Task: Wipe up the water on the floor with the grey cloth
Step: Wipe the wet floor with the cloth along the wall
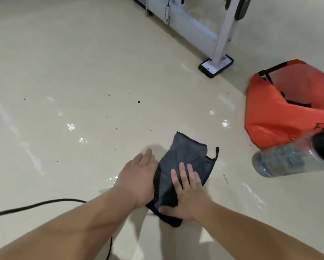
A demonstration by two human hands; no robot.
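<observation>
Grey cloth (183, 162), folded and dark-edged, lies under left hand (138, 179) and right hand (187, 192), fingers flat, unclenched.

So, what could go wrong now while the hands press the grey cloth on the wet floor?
The black cable lies close to the left hand, beside wet patches, so water might reach it. A wide sweep to the right could knock the plastic bottle lying near the grey cloth. Dark specks on the floor may smear.
</observation>
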